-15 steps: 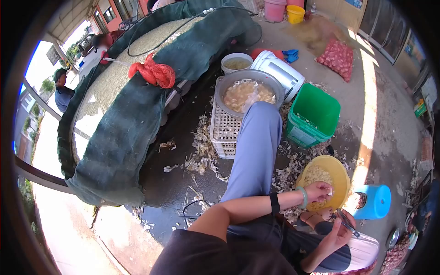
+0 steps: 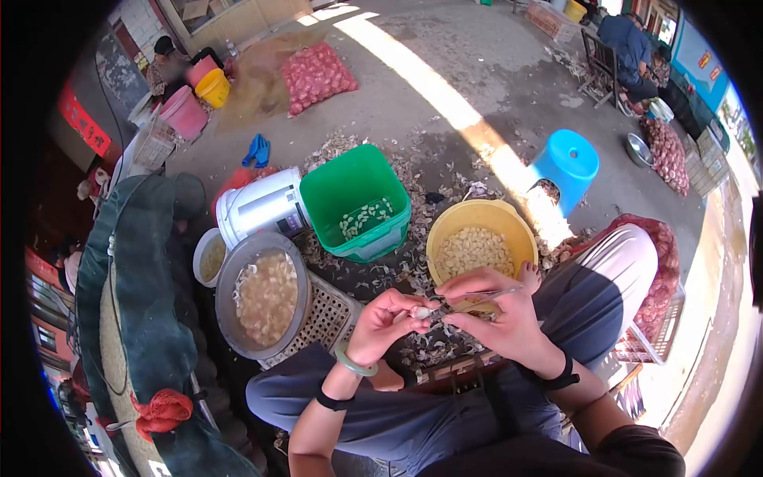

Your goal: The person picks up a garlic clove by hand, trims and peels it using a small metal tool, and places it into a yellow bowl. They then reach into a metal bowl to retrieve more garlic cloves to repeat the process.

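Observation:
My left hand [image 2: 387,324], with a pale green bangle at its wrist, pinches a whitish garlic clove [image 2: 420,313] in front of my lap. Facing it, my right hand [image 2: 499,319] is closed around a slim metal knife [image 2: 494,293], its fingertips close to the clove. The fingers partly hide the knife. Just beyond both hands stands a yellow tub [image 2: 520,230] with many peeled cloves [image 2: 475,253] in it. Left of that tub, a green bucket [image 2: 350,171] holds some cloves on its bottom.
A grey basin [image 2: 226,298] of cloves in water rests on a plastic crate [image 2: 326,318] at left. A white bucket [image 2: 258,211] lies tipped beside it. A blue stool [image 2: 568,167] and mesh sacks of garlic [image 2: 318,75] stand around. Peelings litter the floor; other people sit farther off.
The view has swung right. My left hand has moved from over the yellow tub to meet my right hand before my lap, a clove in its fingers; the knife stays in the right.

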`<state>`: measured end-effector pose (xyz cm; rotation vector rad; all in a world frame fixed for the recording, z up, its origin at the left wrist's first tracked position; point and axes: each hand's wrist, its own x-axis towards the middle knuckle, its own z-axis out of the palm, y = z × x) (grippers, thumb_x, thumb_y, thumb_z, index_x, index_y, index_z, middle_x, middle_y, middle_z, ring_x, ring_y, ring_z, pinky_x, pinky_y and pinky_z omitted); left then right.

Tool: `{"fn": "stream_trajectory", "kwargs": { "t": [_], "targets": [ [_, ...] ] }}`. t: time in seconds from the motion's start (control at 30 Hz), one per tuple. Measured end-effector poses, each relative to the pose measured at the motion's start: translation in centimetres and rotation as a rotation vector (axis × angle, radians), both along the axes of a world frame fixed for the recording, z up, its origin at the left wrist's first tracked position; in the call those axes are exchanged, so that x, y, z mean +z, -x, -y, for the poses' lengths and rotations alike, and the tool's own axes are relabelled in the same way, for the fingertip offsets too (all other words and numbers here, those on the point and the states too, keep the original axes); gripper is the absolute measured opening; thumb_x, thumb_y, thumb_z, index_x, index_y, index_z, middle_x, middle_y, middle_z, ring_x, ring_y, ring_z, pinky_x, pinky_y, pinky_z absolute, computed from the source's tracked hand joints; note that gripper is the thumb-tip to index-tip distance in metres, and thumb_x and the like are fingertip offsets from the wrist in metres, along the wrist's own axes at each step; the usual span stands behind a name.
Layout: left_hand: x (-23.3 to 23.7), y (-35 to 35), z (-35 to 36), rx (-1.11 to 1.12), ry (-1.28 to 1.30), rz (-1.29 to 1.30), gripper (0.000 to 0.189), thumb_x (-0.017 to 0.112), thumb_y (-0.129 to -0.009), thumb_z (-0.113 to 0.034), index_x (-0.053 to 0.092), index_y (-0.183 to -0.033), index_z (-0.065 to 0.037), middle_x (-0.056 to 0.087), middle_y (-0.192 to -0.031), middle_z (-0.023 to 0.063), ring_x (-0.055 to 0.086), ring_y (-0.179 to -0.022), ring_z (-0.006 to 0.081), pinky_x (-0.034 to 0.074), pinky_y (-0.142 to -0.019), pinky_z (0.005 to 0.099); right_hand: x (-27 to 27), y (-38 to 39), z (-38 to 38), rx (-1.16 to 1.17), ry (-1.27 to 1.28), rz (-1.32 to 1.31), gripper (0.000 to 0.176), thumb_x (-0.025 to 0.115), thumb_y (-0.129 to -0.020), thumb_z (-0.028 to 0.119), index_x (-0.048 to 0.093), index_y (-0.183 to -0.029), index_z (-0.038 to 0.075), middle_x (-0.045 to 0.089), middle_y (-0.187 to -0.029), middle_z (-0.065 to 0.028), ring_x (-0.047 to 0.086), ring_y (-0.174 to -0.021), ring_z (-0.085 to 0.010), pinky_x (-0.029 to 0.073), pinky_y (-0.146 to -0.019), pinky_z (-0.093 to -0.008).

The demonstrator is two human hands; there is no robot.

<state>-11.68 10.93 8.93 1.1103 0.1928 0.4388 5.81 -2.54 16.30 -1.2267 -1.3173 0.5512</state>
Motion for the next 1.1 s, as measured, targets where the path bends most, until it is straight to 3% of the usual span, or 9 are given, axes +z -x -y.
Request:
{"fn": "stream_trajectory", "kwargs": {
  "t": [0.07, 0.2, 0.33, 0.47, 0.57, 0.7, 0.9, 0.97, 1.1],
  "targets": [
    [-2.9, 0.5, -1.3, 0.068, 0.11, 0.038, 0.013, 0.057, -0.092, -0.008, 0.055, -0.105, -0.003, 0.061, -0.113, 0.015, 0.062, -0.089, 0.013, 0.055, -0.079, 0.0272, -1.1, 0.6, -1.5, 0.018, 0.036, -0.023, 0.031, 0.075, -0.072, -0.002, 0.062, -0.099, 0.0, 0.065, -0.103, -0.0125, 0.063, -0.095, -0.0229, 0.049, -0.082, -0.0319],
    [-9.1, 3.4, -5.3, 0.236, 0.619, -0.028, 0.022, 0.054, -0.096, -0.021, 0.056, -0.112, -0.005, 0.063, -0.112, 0.0094, 0.056, -0.08, 0.0076, 0.05, -0.069, 0.02, -4.0, 1.9, -2.4, 0.016, 0.122, -0.053, 0.033, 0.073, -0.073, -0.005, 0.058, -0.101, -0.002, 0.063, -0.105, -0.0117, 0.06, -0.097, -0.0196, 0.047, -0.086, -0.0302],
    [-9.0, 4.1, -5.8, 0.319, 0.5, -0.128, 0.021, 0.054, -0.096, -0.024, 0.057, -0.11, -0.008, 0.064, -0.11, 0.0061, 0.052, -0.077, 0.0064, 0.044, -0.065, 0.0188, -5.5, 2.8, -0.6, 0.016, 0.185, -0.17, 0.034, 0.073, -0.073, -0.005, 0.057, -0.103, -0.001, 0.062, -0.104, -0.0123, 0.06, -0.097, -0.0186, 0.048, -0.085, -0.03],
    [-6.2, 3.1, -2.5, 0.405, 0.523, -0.146, 0.021, 0.055, -0.095, -0.023, 0.057, -0.11, -0.008, 0.063, -0.11, 0.005, 0.049, -0.074, 0.0061, 0.042, -0.064, 0.0198, -5.0, 2.8, 1.9, 0.034, 0.152, -0.241, 0.033, 0.072, -0.074, -0.006, 0.057, -0.103, -0.001, 0.062, -0.104, -0.0131, 0.06, -0.096, -0.0187, 0.049, -0.083, -0.0307],
    [-0.6, 3.2, 2.6, 0.323, 0.789, 0.084, 0.021, 0.055, -0.095, -0.023, 0.057, -0.112, -0.01, 0.061, -0.106, 0.002, 0.042, -0.07, 0.0067, 0.037, -0.061, 0.0203, -4.1, 1.6, 4.1, 0.069, 0.124, -0.235, 0.033, 0.071, -0.074, -0.007, 0.057, -0.104, -0.001, 0.062, -0.103, -0.0133, 0.06, -0.096, -0.0194, 0.05, -0.082, -0.0309],
    [5.4, 3.7, 8.1, 0.306, 0.727, 0.232, 0.024, 0.051, -0.097, -0.023, 0.056, -0.116, -0.009, 0.058, -0.105, 0.0018, 0.039, -0.069, 0.0073, 0.036, -0.061, 0.0206, -3.9, 0.2, 5.4, 0.043, 0.086, -0.297, 0.031, 0.071, -0.076, -0.005, 0.059, -0.103, -0.001, 0.063, -0.103, -0.0112, 0.061, -0.095, -0.0179, 0.05, -0.08, -0.0289],
    [5.9, 4.6, 10.5, 0.268, 0.714, 0.286, 0.028, 0.045, -0.099, -0.027, 0.053, -0.12, -0.01, 0.054, -0.099, -0.0022, 0.036, -0.064, 0.0058, 0.032, -0.058, 0.0208, -4.0, -0.3, 7.2, 0.057, 0.071, -0.413, 0.027, 0.071, -0.076, -0.004, 0.062, -0.101, -0.001, 0.064, -0.101, -0.0075, 0.061, -0.095, -0.0154, 0.048, -0.083, -0.0276],
    [5.5, 4.8, 10.5, 0.226, 0.848, 0.289, 0.029, 0.043, -0.1, -0.03, 0.054, -0.119, -0.011, 0.054, -0.098, -0.0058, 0.034, -0.059, 0.0044, 0.029, -0.054, 0.0198, -4.3, -0.8, 7.7, 0.059, 0.128, -0.297, 0.026, 0.072, -0.077, -0.003, 0.062, -0.101, 0.0, 0.063, -0.101, -0.0069, 0.061, -0.095, -0.0147, 0.048, -0.082, -0.0271],
    [5.5, 4.5, 9.7, 0.315, 0.827, 0.241, 0.029, 0.042, -0.1, -0.032, 0.054, -0.118, -0.012, 0.053, -0.096, -0.0087, 0.033, -0.056, 0.0035, 0.027, -0.052, 0.0192, -4.1, -1.2, 8.3, -0.001, 0.092, -0.288, 0.027, 0.073, -0.075, -0.001, 0.062, -0.1, 0.001, 0.064, -0.099, -0.0073, 0.062, -0.093, -0.016, 0.049, -0.081, -0.0276]
  ]
}}
